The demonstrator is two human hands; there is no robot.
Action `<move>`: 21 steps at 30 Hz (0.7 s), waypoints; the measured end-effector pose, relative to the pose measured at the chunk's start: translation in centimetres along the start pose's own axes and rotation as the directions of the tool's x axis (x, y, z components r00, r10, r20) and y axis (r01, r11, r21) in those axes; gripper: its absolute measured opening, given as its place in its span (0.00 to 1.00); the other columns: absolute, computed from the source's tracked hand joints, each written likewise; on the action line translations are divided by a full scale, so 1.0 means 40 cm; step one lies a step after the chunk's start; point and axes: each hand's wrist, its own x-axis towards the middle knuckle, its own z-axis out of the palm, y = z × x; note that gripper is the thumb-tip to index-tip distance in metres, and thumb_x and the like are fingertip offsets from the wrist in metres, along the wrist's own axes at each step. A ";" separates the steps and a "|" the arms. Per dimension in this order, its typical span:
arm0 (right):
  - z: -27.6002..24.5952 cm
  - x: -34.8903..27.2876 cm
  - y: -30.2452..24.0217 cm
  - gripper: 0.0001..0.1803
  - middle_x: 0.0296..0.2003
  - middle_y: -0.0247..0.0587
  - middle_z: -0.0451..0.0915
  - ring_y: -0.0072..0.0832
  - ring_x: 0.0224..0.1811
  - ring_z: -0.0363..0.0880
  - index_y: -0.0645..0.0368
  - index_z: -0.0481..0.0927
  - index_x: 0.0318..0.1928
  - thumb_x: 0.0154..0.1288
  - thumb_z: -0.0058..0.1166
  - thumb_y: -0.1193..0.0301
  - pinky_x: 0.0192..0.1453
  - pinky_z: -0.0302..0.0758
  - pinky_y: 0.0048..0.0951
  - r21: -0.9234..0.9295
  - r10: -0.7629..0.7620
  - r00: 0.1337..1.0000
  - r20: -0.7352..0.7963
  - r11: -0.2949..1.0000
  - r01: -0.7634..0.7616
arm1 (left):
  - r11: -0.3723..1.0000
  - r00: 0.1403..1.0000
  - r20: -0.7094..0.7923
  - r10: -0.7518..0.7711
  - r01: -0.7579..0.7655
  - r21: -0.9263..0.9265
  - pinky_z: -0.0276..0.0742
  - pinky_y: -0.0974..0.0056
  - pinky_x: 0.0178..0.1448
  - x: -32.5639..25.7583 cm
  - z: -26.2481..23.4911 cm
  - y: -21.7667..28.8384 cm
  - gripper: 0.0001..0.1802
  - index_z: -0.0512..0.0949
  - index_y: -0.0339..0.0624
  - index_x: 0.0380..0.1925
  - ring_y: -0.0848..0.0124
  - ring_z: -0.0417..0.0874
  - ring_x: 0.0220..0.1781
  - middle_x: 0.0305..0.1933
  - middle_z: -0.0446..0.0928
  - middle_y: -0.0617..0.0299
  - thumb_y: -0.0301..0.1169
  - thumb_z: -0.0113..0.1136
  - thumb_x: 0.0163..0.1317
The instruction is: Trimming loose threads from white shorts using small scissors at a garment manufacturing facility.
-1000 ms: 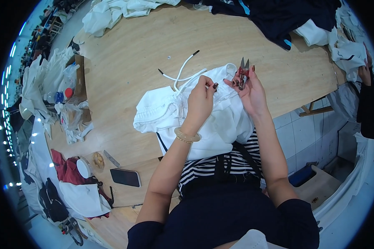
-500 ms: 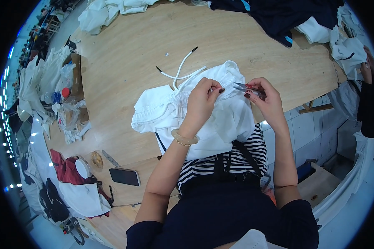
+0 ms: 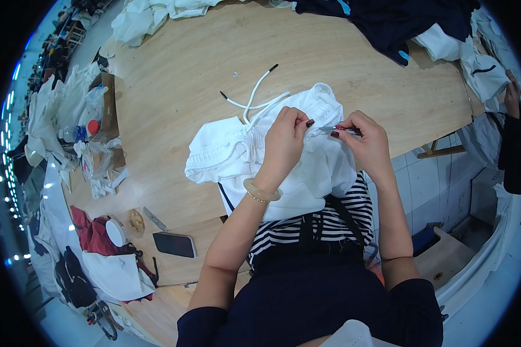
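Observation:
White drawstring pants (image 3: 330, 168) with a gathered waistband lie bunched at the table edge and over my lap. Their white cord (image 3: 251, 97), dark at its tips, loops out onto the table. Over the waistband, my left hand (image 3: 285, 139) is closed in a pinch; whatever is between its fingertips is too small to make out. My right hand (image 3: 366, 141) is closed around small thread snips (image 3: 329, 128) with some red on them. The blades point left toward my left fingertips and look pressed together.
The wooden table (image 3: 173, 92) holds a phone (image 3: 174, 244), a grey blade-like tool (image 3: 154, 218) and a white round lid (image 3: 117, 231) at left. Dark blue garments (image 3: 388, 26) lie at the far right. A box (image 3: 107, 104) stands left; another person's hand (image 3: 512, 95) shows at right.
My right hand has moved left, bringing the snips closer to my left fingertips. The blades, apart before, now look together. My left hand has barely shifted.

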 end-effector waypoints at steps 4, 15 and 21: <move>0.010 0.005 -0.008 0.11 0.29 0.38 0.78 0.34 0.31 0.78 0.61 0.76 0.30 0.52 0.64 0.70 0.35 0.73 0.31 0.035 -0.008 1.000 -0.021 0.999 0.008 | 1.000 1.000 -0.013 -0.011 0.011 0.017 0.71 0.63 0.36 -0.002 0.002 0.004 0.04 0.73 0.34 0.33 0.62 0.75 0.30 0.31 0.72 0.54 0.23 0.57 0.60; 0.022 0.014 -0.028 0.11 0.28 0.37 0.78 0.35 0.32 0.77 0.60 0.77 0.29 0.51 0.65 0.68 0.35 0.72 0.33 -0.098 -0.099 0.995 -0.009 0.990 0.098 | 0.999 1.000 -0.005 0.011 -0.011 -0.033 0.71 0.59 0.35 -0.003 0.002 -0.003 0.05 0.72 0.36 0.33 0.58 0.76 0.32 0.33 0.73 0.54 0.25 0.57 0.61; 0.001 0.021 -0.031 0.11 0.28 0.36 0.78 0.34 0.32 0.77 0.60 0.77 0.29 0.50 0.65 0.69 0.35 0.72 0.32 -0.050 -0.054 0.997 0.051 0.997 0.057 | 0.997 1.000 0.017 -0.017 0.018 -0.069 0.72 0.60 0.36 -0.002 -0.004 -0.005 0.05 0.73 0.36 0.32 0.58 0.76 0.32 0.33 0.73 0.54 0.25 0.58 0.61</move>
